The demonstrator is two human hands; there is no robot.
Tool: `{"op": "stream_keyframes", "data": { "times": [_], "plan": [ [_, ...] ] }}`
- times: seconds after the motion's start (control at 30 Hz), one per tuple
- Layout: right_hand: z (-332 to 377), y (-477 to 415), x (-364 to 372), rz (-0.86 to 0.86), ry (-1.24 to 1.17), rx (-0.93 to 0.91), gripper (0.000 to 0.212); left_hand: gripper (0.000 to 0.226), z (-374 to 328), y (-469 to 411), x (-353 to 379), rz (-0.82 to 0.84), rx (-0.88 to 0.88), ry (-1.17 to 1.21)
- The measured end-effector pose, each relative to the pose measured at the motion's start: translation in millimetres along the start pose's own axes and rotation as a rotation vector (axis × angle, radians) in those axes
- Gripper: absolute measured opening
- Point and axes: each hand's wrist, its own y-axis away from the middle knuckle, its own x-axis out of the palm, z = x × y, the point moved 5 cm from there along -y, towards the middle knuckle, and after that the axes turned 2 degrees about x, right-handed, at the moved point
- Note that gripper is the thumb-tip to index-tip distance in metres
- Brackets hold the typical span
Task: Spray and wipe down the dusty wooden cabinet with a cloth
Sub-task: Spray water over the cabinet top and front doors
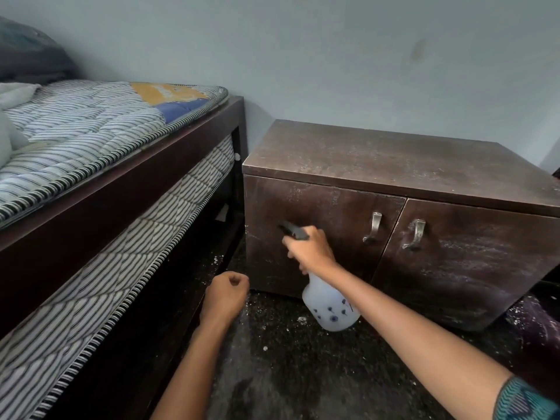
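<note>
Wooden cabinet (378, 159) sits on the floor (303, 365) against the wall (303, 56), just beside the bed frame (127, 180). Top and both doors show a pale dusty film. Left door (333, 207) is the target: the spray bottle (328, 307) is held in front of it, dark nozzle (291, 230) aimed at the door face and close to it, probably so the mist lands on the wood and not the bedding.

Right hand (309, 251) grips the bottle at the neck, fingers wrapped round the trigger head. The translucent body hangs tilted below the wrist, which fits aiming at a low vertical surface from above. Cannot tell if the trigger is squeezed; no mist visible.

Left hand (225, 294) hovers lower left, near the cabinet's bottom corner, touching nothing. Fingers are curled into a loose fist with nothing visible in it (likely just parked clear of the spray).

No cloth in view, so this looks like the spraying step, with wiping not yet begun. Both door handles (373, 227) look untouched and the doors are closed.

Striped mattress (85, 122) on the bed at left. White specks litter the dark floor. Patterned sleeve (527, 401) at bottom right.
</note>
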Motion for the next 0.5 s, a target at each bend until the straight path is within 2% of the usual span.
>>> {"op": "stream_keyframes", "data": {
  "times": [0.1,0.23,0.37,0.5],
  "plan": [
    [15.1,1.3,-19.6,-0.099,-0.103,-0.001,0.022,0.018,-0.8,1.1,3.0,0.009,0.003,-0.008],
    [28.0,6.5,-39.0,-0.085,-0.301,-0.059,0.014,0.02,-4.2,1.4,8.4,0.03,0.022,0.012],
    [16.7,13.9,-67.4,-0.265,-0.369,-0.041,0.018,0.021,-12.5,3.7,18.9,0.044,0.043,0.047],
    [-22.4,32.8,-104.3,-0.403,-0.555,-0.001,0.02,0.02,-21.1,7.5,32.5,0.082,0.062,0.08]
  ]
}}
